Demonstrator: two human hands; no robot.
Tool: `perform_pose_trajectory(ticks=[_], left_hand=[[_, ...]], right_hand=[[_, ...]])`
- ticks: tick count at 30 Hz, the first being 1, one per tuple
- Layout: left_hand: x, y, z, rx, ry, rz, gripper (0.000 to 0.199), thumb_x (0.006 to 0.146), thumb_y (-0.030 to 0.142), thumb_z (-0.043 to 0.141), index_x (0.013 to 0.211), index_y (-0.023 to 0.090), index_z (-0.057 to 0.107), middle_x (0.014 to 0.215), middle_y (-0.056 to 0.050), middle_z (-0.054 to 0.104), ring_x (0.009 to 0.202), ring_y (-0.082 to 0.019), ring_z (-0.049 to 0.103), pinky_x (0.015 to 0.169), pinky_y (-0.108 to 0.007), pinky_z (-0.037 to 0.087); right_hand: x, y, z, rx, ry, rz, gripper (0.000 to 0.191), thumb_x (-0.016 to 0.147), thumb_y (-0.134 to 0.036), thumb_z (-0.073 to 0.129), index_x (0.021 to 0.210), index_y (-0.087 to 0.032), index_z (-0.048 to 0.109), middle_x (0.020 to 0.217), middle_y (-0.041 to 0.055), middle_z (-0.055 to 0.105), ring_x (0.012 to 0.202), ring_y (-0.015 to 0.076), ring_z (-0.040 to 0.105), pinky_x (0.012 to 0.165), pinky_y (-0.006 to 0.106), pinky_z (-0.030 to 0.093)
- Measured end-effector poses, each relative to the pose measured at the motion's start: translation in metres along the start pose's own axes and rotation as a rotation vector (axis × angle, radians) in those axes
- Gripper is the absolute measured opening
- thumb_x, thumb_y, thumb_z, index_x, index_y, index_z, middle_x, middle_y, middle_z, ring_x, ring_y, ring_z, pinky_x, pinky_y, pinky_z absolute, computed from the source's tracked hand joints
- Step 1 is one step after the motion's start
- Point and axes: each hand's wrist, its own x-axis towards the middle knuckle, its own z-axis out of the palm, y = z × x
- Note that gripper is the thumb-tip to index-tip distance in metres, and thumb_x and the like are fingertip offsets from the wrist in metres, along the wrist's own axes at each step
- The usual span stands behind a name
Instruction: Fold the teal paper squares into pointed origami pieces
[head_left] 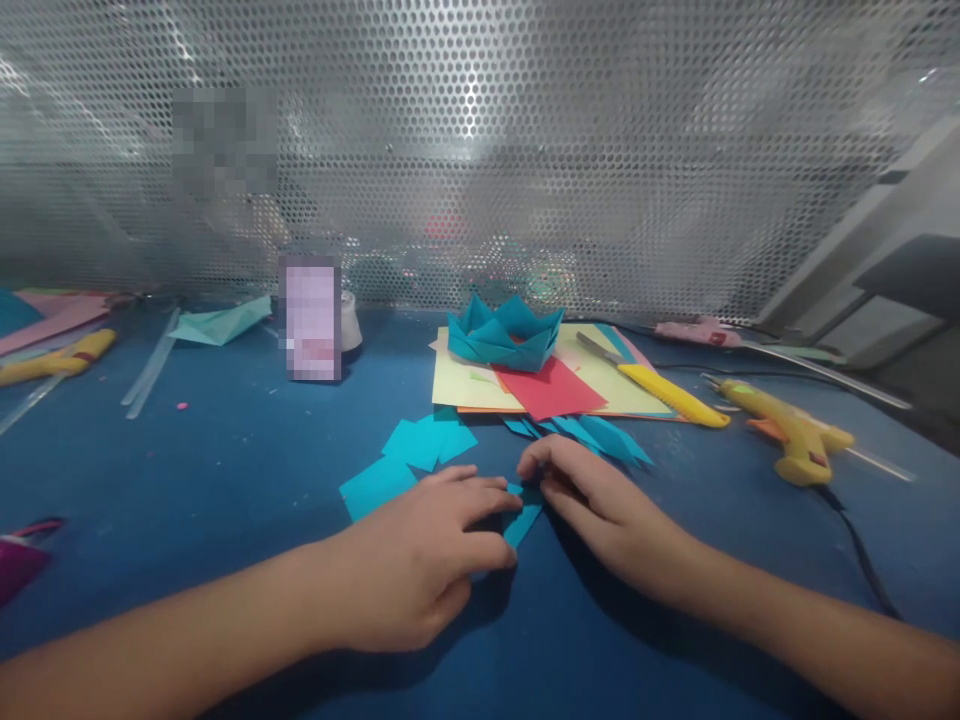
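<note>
Between my two hands a small piece of blue paper (523, 520) lies on the table, partly hidden by fingers. My left hand (431, 545) rests over its left side with the fingers apart. At the paper's upper right edge is my right hand (607, 505), its fingers curled and bent down; whether they pinch the paper is hard to tell. Flat blue squares (379, 485) lie just beyond my left hand. Folded blue pieces (600, 436) lie beyond my right hand. Farther back, a blue folded paper crown shape (506, 335) stands on a paper stack.
The stack of coloured sheets (450, 385) carries a red sheet (555, 388) and a yellow cutter (671, 393). A yellow glue gun (795, 430) with a cord lies right. A phone (313, 320) stands back left. A perforated metal panel (480, 150) rises behind.
</note>
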Motion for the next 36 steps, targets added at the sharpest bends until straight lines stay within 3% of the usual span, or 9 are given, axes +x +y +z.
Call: perform_pose_trajectory(ticks=[5,11,15,18,22,26,31,36], left_hand=[[-0.002,-0.002,0.004,0.061,0.011,-0.005,0.039,0.077,0.004,0.046,0.111,0.021,0.059,0.124,-0.011,0.053,0.120,-0.025,0.048,0.111,-0.056,0.022],[-0.001,-0.003,0.005,0.095,0.073,0.029,0.038,0.080,0.004,0.043,0.111,0.020,0.059,0.121,-0.010,0.053,0.110,-0.025,0.050,0.097,-0.047,0.040],[0.001,-0.001,0.005,0.096,0.071,0.044,0.040,0.080,0.002,0.043,0.112,0.019,0.059,0.121,-0.011,0.053,0.106,-0.025,0.052,0.090,-0.042,0.046],[0.001,0.000,0.005,0.085,0.055,0.064,0.042,0.080,0.002,0.044,0.118,0.017,0.056,0.121,-0.012,0.053,0.106,-0.024,0.052,0.090,-0.039,0.047],[0.002,0.001,0.003,0.084,0.004,0.092,0.044,0.082,0.003,0.046,0.123,0.015,0.052,0.117,-0.010,0.059,0.106,-0.024,0.051,0.092,-0.037,0.046],[0.003,0.003,0.002,0.098,-0.012,0.112,0.041,0.084,0.006,0.046,0.123,0.013,0.052,0.114,-0.010,0.062,0.105,-0.024,0.051,0.095,-0.037,0.044],[0.000,0.008,0.009,0.118,0.001,0.070,0.044,0.082,0.008,0.046,0.125,0.012,0.051,0.118,-0.010,0.059,0.112,-0.026,0.047,0.101,-0.039,0.038],[-0.002,0.014,0.015,0.078,-0.044,0.012,0.055,0.072,0.007,0.052,0.127,0.011,0.047,0.127,-0.012,0.053,0.111,-0.026,0.048,0.099,-0.039,0.043]], right_hand=[[0.001,-0.001,-0.002,-0.038,0.004,-0.013,0.018,0.091,-0.011,0.040,0.103,-0.020,0.050,0.096,0.0054,0.058,0.087,0.0181,0.055,0.078,0.033,0.046],[0.000,0.002,-0.001,-0.133,0.007,-0.054,0.022,0.088,-0.013,0.044,0.108,-0.020,0.050,0.098,0.0066,0.058,0.090,0.0202,0.054,0.079,0.037,0.046],[0.001,0.001,-0.001,-0.017,-0.005,-0.031,0.026,0.084,-0.010,0.047,0.108,-0.021,0.047,0.094,0.0052,0.058,0.085,0.0187,0.056,0.076,0.035,0.048],[0.002,0.002,-0.001,0.062,-0.019,-0.028,0.030,0.084,-0.009,0.046,0.110,-0.022,0.043,0.093,0.0039,0.058,0.084,0.0172,0.058,0.074,0.033,0.050],[0.001,0.003,-0.001,-0.082,0.049,-0.116,0.034,0.086,-0.007,0.043,0.116,-0.023,0.044,0.101,0.0068,0.060,0.095,0.0203,0.057,0.083,0.038,0.049],[0.001,0.002,0.000,-0.158,0.029,-0.157,0.037,0.086,-0.005,0.041,0.118,-0.023,0.044,0.098,0.0062,0.061,0.094,0.0207,0.057,0.082,0.039,0.048],[0.000,0.000,0.000,-0.063,-0.007,-0.104,0.039,0.084,-0.005,0.045,0.118,-0.023,0.041,0.096,0.0041,0.059,0.089,0.0182,0.058,0.080,0.036,0.049],[0.001,0.000,0.001,0.017,-0.038,-0.106,0.042,0.083,-0.002,0.043,0.118,-0.025,0.039,0.091,0.0011,0.057,0.082,0.0141,0.059,0.075,0.030,0.049]])
